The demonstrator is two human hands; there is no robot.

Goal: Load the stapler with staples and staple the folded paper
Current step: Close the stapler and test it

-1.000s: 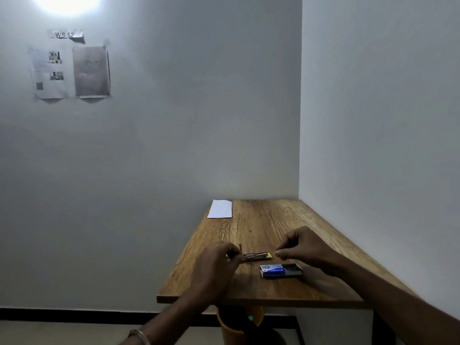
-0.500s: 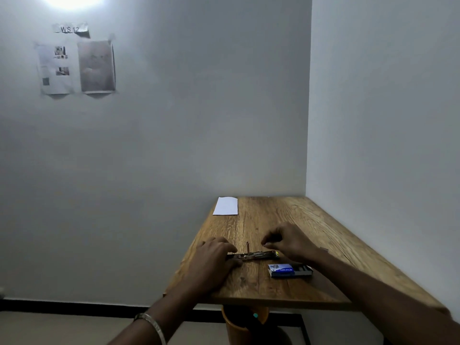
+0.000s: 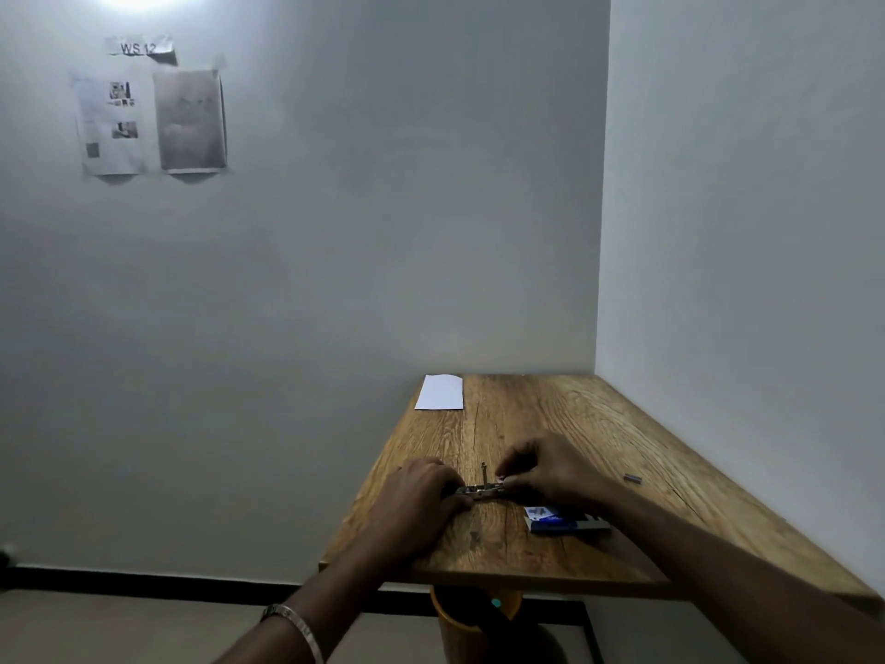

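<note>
Stapler (image 3: 480, 491) near table's (image 3: 550, 414) front edge, left hand (image 3: 415, 500) and right hand (image 3: 550, 472) fingers pinching its ends.

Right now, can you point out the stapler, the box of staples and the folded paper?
stapler (image 3: 480, 491), head view, on its metal middle between the hands.
box of staples (image 3: 550, 519), head view, on its blue top.
folded paper (image 3: 440, 392), head view, on its white centre.

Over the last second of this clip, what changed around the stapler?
The right hand moved in from the stapler's end and now covers its right part, fingers curled at it. The camera view also shifted. The left hand still grips the stapler's left end; the staple box and folded paper lie where they were on the table.
</note>
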